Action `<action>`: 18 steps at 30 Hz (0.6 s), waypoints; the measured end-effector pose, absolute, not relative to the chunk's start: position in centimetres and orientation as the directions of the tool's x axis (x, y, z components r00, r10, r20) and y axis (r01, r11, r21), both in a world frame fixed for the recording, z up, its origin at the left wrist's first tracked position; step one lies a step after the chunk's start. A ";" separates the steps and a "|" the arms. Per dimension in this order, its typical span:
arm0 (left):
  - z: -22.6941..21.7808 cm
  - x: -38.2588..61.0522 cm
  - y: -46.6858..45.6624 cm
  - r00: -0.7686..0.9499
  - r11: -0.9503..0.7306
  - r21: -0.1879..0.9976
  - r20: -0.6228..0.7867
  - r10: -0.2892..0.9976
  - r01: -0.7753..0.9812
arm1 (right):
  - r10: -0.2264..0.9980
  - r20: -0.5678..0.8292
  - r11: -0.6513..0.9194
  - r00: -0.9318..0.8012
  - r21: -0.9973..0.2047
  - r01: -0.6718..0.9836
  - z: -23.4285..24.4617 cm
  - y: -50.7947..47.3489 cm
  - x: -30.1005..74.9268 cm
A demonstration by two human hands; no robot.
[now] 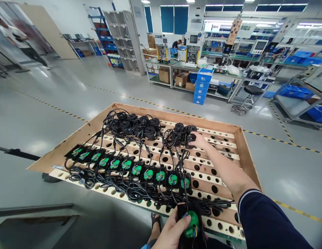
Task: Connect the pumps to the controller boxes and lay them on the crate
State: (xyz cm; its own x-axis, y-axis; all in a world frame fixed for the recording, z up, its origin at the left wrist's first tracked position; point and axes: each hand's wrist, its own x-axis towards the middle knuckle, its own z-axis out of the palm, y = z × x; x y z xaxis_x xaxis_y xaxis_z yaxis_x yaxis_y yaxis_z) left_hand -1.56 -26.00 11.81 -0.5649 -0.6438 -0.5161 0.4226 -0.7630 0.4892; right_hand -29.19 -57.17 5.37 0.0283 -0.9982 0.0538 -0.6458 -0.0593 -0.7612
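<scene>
A wooden tray (244, 152) with rows of round holes stands in front of me. A row of several black modules with green coils (136, 169) lies across it, with tangled black cables (130, 192) along the near edge. My left hand (173, 230) is closed around one black module with a green coil (190, 224) at the tray's near edge. My right hand (199, 141) reaches to the far side and grips a round black part (190, 137) in a small cluster. A larger cluster of round black parts (137, 126) sits at the back left of the tray.
Grey factory floor with yellow-black tape lines (270, 137) surrounds the tray. Workbenches with machines (192, 48), stacked blue bins (202, 86), cardboard boxes and a black stool (250, 95) stand beyond. A grey shelf rack (124, 41) is at the back left. A person works far off.
</scene>
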 end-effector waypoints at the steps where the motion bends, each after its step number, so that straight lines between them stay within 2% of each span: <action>1: 11.8 -1.6 -26.2 -0.566 -0.767 0.491 -0.522 -0.638 0.413 | -0.998 0.052 -0.057 0.027 -0.758 -0.649 5.4 -57.1 -29.1; 9: 11.7 -2.7 -26.9 -0.506 -0.773 0.486 -0.584 -0.635 0.409 | -0.998 0.049 -0.062 0.038 -0.750 -0.658 5.5 -56.8 -28.2; 13: 12.7 -3.0 -27.5 -0.483 -0.793 0.484 -0.629 -0.609 0.370 | -0.996 0.059 -0.002 -0.066 -0.759 -0.651 6.2 -55.2 -28.0; 16: 13.0 -2.9 -28.4 -0.449 -0.750 0.553 -0.602 -0.661 0.363 | -0.978 0.031 0.084 -0.207 -0.848 -0.523 6.8 -48.5 -28.5; 17: 12.9 -2.8 -28.7 -0.444 -0.735 0.572 -0.587 -0.677 0.363 | -0.977 -0.022 0.116 -0.210 -0.888 -0.446 6.9 -44.9 -28.5; 18: 12.8 -2.7 -29.1 -0.446 -0.728 0.584 -0.579 -0.683 0.357 | -0.987 -0.100 0.141 -0.127 -0.915 -0.379 7.0 -40.9 -28.3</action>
